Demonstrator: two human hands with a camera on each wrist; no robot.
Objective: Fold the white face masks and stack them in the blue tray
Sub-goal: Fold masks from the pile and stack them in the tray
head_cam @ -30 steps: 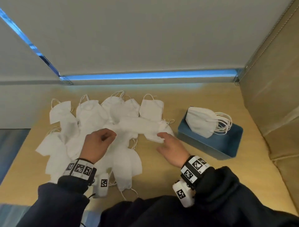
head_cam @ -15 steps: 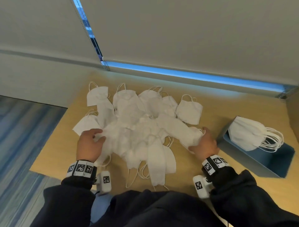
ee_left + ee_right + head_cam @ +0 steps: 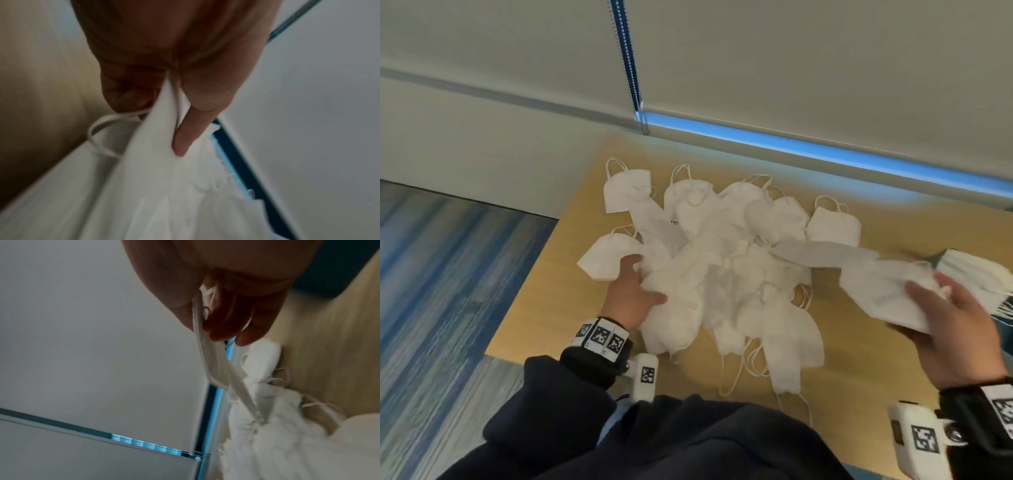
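Observation:
A heap of loose white face masks point(image 3: 722, 274) covers the middle of the wooden table point(image 3: 859, 370). My left hand point(image 3: 645, 279) grips a mask at the heap's left side; the left wrist view shows thumb and fingers point(image 3: 185, 138) pinching white mask fabric point(image 3: 164, 186). To the right, my right hand point(image 3: 928, 287) holds one mask point(image 3: 883, 287) lifted off the heap, pinched by its edge point(image 3: 207, 353). Folded masks point(image 3: 969, 270) are stacked at the far right, where only a sliver of the blue tray point(image 3: 1008, 318) shows.
The table's left edge drops to a blue striped carpet point(image 3: 448, 291). A grey window blind with a bead chain point(image 3: 626, 58) hangs behind the table. Ear loops point(image 3: 750, 363) trail from the heap toward me. Bare wood lies between heap and right hand.
My right hand has lifted a mask off the heap's right side and carried it toward the tray. The left hand slid onto the heap's left side. The head view swung left.

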